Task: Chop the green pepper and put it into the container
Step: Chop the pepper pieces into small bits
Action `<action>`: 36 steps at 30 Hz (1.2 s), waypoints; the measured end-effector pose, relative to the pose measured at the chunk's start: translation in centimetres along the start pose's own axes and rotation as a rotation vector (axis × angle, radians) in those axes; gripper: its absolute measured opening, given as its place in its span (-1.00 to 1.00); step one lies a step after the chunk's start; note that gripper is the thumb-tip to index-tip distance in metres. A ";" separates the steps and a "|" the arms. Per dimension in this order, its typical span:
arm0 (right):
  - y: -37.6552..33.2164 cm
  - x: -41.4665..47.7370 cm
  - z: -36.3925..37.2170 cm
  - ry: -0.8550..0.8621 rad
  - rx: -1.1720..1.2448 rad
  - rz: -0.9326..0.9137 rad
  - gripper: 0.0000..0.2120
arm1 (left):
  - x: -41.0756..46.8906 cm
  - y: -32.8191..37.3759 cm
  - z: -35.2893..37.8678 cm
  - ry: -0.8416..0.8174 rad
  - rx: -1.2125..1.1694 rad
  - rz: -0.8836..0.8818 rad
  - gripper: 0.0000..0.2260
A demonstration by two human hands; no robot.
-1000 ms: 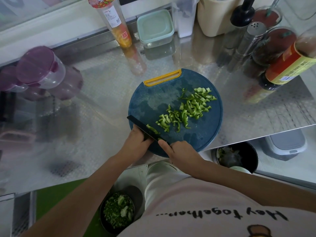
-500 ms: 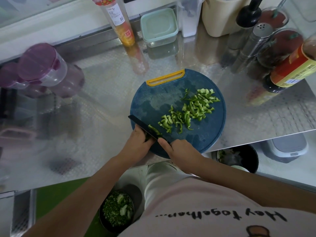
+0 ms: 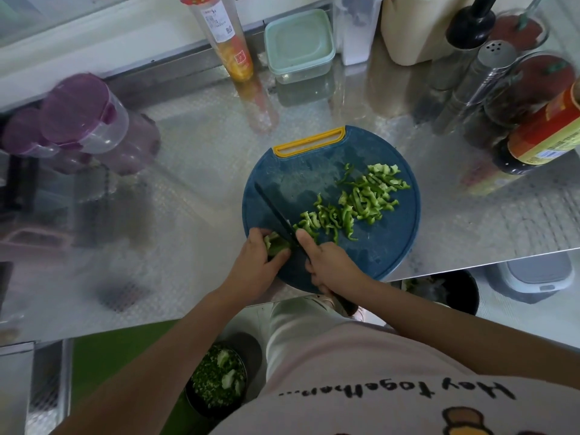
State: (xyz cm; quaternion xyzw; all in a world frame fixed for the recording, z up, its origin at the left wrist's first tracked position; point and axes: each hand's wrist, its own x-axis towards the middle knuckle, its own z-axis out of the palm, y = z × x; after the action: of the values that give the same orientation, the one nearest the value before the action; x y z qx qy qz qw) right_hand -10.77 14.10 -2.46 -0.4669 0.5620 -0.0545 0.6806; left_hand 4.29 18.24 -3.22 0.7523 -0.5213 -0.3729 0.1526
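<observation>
left hand [image 3: 255,265] holds pepper piece [image 3: 273,244] | right hand [image 3: 329,265] grips knife [image 3: 276,213]

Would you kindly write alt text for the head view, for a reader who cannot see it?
On a round blue cutting board, the left hand holds an uncut piece of green pepper while the right hand slices it with a black knife. Cut pepper strips lie across the board, which sits on a steel counter.
</observation>
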 end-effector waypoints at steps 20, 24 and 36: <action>3.0 -2.2 -1.2 -0.012 -0.600 -0.344 -0.17 | 0.8 -1.6 0.1 -0.054 0.440 -0.010 -0.45; 2.9 -2.6 -1.3 0.030 -0.590 -0.332 -0.36 | 1.0 -1.6 -0.1 -0.062 0.446 0.046 -0.41; 3.3 -2.4 -1.5 0.055 -0.668 -0.307 -0.38 | 1.1 -1.2 -0.1 -0.091 0.453 0.025 -0.44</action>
State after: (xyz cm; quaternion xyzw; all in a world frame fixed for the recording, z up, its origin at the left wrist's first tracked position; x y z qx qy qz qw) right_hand -14.35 16.48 -2.95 -0.7406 0.4902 0.0183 0.4591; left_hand 5.31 17.73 -4.34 0.7434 -0.6071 -0.2780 -0.0391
